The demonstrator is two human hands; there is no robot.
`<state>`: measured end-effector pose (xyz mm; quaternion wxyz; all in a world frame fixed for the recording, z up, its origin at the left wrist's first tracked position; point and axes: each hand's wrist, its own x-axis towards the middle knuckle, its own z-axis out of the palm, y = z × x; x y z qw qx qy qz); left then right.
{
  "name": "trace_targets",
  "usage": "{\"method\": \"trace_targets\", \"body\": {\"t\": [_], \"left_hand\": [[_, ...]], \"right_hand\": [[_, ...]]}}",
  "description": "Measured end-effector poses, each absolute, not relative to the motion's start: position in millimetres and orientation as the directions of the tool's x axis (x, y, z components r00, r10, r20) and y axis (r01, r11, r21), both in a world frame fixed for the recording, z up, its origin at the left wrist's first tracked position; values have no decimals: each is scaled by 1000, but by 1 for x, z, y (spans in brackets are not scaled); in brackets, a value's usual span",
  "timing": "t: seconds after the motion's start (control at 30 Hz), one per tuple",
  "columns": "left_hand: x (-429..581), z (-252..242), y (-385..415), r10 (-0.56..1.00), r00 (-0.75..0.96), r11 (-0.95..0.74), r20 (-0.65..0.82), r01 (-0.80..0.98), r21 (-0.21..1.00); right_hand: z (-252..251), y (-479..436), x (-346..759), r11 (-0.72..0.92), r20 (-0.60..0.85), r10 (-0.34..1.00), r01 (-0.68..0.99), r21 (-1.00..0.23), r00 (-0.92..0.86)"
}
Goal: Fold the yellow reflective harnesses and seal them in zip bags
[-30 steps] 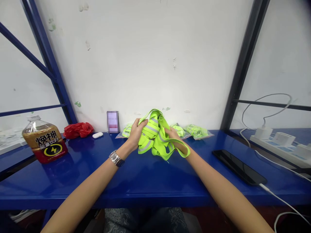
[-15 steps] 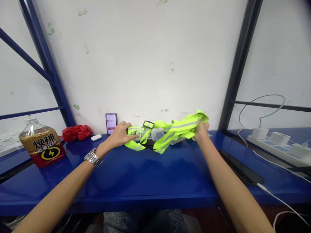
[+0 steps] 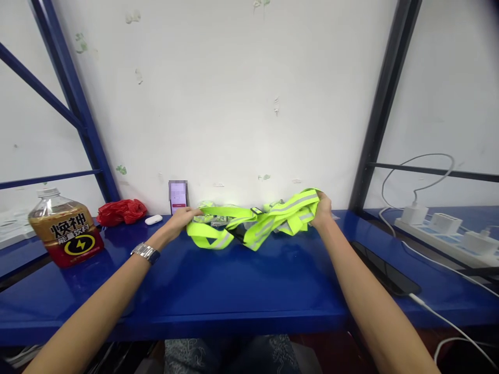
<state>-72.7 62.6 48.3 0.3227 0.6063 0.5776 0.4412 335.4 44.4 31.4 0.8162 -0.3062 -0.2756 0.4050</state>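
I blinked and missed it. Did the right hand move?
Yes. The right hand went rightward, closer to the black post, stretching the neon strap out.

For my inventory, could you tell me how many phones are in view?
2: upright phone against the wall, beyond the left hand; flat phone on the shelf, right.

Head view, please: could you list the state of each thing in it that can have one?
reflective harness, stretched out sideways, held at both ends.
left hand, grip shut on the harness's left end.
right hand, grip shut on its right end.
drink bottle, upright, capped.
black phone, lying flat, screen dark.
small phone, propped upright, screen lit.
earbud case, closed.
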Motion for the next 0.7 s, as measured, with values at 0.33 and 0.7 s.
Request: {"method": "trace_targets", "body": {"t": [0.33, 0.7], "left_hand": [[14, 26, -34, 371, 866, -901, 334, 423, -97], [9, 14, -55, 477, 858, -869, 190, 493, -46]], "right_hand": [[59, 4, 296, 303, 272, 951, -261, -917, 147], [79, -39, 285, 244, 267, 962, -270, -931, -51]]}}
